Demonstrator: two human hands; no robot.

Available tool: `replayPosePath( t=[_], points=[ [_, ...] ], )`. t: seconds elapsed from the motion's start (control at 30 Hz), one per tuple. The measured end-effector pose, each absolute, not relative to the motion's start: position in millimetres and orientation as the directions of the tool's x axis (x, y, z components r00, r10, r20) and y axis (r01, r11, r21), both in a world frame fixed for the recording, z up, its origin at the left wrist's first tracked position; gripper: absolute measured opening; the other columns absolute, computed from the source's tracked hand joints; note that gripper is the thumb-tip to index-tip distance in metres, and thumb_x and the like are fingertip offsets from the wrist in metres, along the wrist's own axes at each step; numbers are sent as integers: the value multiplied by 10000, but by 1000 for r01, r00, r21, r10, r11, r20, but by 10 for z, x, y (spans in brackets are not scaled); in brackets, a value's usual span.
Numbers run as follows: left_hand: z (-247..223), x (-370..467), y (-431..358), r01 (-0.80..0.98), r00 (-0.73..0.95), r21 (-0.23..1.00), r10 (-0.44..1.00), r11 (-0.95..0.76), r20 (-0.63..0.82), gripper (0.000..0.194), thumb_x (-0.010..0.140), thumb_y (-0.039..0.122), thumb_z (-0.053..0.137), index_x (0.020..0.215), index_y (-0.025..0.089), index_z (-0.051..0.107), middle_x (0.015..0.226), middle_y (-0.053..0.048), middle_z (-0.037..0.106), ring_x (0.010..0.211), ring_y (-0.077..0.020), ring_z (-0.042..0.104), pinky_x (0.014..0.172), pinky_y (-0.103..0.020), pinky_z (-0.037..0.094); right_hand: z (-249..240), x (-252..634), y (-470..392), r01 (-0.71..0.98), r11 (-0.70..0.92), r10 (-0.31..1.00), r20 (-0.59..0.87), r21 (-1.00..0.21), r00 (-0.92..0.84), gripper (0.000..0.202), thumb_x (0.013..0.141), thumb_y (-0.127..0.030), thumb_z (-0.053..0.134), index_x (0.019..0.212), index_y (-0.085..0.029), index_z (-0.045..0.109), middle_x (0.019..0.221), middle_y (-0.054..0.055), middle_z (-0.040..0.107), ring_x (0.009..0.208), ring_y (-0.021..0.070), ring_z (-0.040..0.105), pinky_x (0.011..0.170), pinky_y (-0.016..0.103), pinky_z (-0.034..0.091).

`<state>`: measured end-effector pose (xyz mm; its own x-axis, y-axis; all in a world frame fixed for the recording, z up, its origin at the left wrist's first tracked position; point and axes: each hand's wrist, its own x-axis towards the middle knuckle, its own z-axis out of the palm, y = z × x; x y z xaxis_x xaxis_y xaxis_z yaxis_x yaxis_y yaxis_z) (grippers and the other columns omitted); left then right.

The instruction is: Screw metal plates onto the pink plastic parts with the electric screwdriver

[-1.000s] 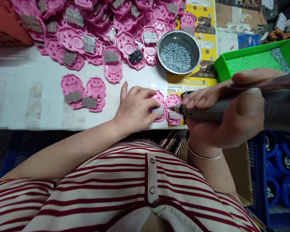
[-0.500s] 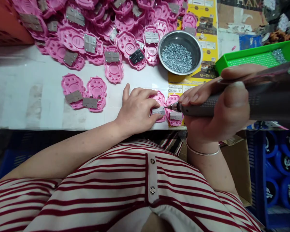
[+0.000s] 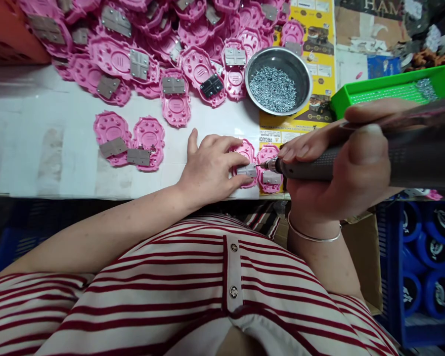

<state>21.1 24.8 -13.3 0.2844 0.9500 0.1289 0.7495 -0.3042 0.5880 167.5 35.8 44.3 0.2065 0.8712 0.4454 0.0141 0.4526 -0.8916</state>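
Note:
My left hand (image 3: 215, 165) lies palm down on the table, fingers gripping a pink plastic shell (image 3: 247, 150) and the grey cover plate (image 3: 246, 171) on it. My right hand (image 3: 341, 158) is wrapped round a dark electric screwdriver (image 3: 311, 165), held nearly level. Its thin bit points left at the right edge of the grey plate; whether it touches a screw is too small to tell. A second pink shell (image 3: 269, 152) with a grey plate lies just under the screwdriver's nose. Two more pink shells (image 3: 111, 127) with grey plates rest left of my left hand.
A metal bowl of small screws (image 3: 272, 89) stands beyond my hands. Behind it is a heap of pink shells (image 3: 148, 64). A green tray (image 3: 385, 89) with some screws sits at the right, an orange crate (image 3: 13, 34) at far left. Blue crates flank me below the table.
The screwdriver and my right hand have shifted very slightly right, the bit drawing back a little from the plate. My left hand keeps its hold.

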Motion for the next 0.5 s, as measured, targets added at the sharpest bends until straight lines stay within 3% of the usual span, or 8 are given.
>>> replayPosePath(
  t=[0.1,0.27,0.5],
  points=[
    [-140,211,249,744,280,593,950,-307,141,208,791,469,763,940,323,764,1259,-19,662,1194,-322,528,1147,-723,136,448,1669,342,53,457,863,457,-888,217,149,829,-485,652,874,-342,654,623,-46,444,504,128,527,537,328,488],
    [-130,224,251,754,277,583,951,-303,136,193,793,450,761,924,308,763,1267,-24,656,1192,-321,525,1148,-711,160,402,1673,363,17,477,859,470,-879,202,179,824,-480,675,907,-324,647,789,-39,574,514,95,539,523,301,483],
    [-87,242,255,778,278,561,956,-284,99,190,818,448,735,931,299,769,1292,-26,652,1224,-323,519,1146,-688,195,274,1659,464,-70,557,817,531,-828,225,201,796,-487,704,936,-347,667,583,-73,467,443,101,487,452,291,436]
  ],
)
